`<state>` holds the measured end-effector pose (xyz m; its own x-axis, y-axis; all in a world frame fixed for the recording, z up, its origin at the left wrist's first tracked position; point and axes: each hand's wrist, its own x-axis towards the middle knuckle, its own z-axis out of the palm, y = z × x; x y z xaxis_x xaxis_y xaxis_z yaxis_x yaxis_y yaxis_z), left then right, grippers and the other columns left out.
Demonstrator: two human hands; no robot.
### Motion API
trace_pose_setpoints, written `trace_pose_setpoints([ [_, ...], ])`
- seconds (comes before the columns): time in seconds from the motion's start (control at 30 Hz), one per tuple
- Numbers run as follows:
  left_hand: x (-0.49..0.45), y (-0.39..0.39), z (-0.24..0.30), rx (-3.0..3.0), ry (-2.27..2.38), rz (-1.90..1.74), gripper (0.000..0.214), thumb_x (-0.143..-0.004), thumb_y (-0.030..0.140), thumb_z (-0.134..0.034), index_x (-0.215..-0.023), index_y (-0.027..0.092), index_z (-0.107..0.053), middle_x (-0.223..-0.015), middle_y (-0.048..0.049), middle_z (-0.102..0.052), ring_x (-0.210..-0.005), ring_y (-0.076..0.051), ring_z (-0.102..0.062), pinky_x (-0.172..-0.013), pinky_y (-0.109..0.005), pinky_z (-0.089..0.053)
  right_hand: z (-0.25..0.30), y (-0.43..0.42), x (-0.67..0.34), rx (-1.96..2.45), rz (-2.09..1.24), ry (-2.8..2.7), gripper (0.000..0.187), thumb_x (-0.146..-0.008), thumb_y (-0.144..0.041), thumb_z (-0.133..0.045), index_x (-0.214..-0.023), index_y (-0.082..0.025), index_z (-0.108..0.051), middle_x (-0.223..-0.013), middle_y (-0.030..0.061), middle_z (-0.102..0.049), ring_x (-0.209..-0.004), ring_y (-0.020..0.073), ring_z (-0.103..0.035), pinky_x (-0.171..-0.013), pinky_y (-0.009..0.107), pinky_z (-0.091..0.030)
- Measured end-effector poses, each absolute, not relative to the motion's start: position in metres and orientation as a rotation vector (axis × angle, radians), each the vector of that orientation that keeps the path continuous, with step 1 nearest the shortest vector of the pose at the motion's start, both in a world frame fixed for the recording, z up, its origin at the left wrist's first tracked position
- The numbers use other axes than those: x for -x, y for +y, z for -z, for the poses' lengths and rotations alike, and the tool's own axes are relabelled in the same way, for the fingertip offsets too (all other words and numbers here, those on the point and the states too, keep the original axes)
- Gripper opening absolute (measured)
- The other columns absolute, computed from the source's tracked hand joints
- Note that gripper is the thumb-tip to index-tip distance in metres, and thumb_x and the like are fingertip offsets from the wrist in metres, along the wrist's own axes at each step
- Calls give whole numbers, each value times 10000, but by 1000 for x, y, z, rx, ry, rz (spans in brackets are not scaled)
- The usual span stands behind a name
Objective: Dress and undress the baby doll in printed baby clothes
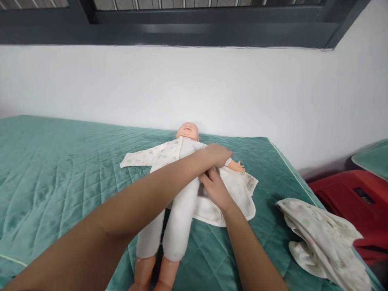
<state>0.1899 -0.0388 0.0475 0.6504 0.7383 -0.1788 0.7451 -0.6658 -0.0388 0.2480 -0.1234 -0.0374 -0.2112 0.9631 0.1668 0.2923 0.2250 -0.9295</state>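
A baby doll (186, 202) in a white cloth body lies on its back, head by the wall. Its arm on the left is inside the sleeve of a printed white baby shirt (165, 152); the shirt's other half spreads under the doll on the right. Crossing over the doll's body, my left hand (218, 155) is closed around the doll's arm on the right, whose small hand (236, 166) sticks out beyond. Just below, my right hand (214, 186) has its fingers bent together at the shirt by the doll's side. Both hands' fingertips are partly hidden.
A green quilted bedspread (75, 161) lies under everything. At the right edge sits a crumpled printed cloth (321, 238), with a red case (342, 190) beside the bed. Behind rises a white wall (151, 85) beneath a dark window frame (206, 28).
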Motion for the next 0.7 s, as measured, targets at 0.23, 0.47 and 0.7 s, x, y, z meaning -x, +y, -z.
trace_pose_setpoints([
  [0.23,-172,-22,-50,-2843,1325,128,337,-842,174,-563,-1178,190,-587,-1145,-112,-715,-970,-264,-687,-757,-325,-482,23,-124,-271,1067,-846,-1845,311,-991,-487,-461,-1094,-276,-665,-1154,35,-696,-1083,261,-613,-985,417,-450],
  [0.47,-158,-32,-64,-2807,1362,78,327,-825,153,-553,-1149,198,-568,-1066,-73,-727,-877,-224,-682,-689,-289,-442,33,-105,-331,1890,-390,-1518,289,-720,-510,-729,-740,-251,-602,-939,123,-660,-979,339,-592,-844,479,-458],
  [0.7,-150,-38,-60,-2892,1377,60,289,-844,173,-563,-1132,191,-583,-1095,-103,-717,-925,-255,-678,-739,-321,-443,34,-95,-340,1669,-536,-1348,274,-743,-397,-611,-581,-241,-455,-562,-25,-455,-585,155,-413,-587,304,-337],
])
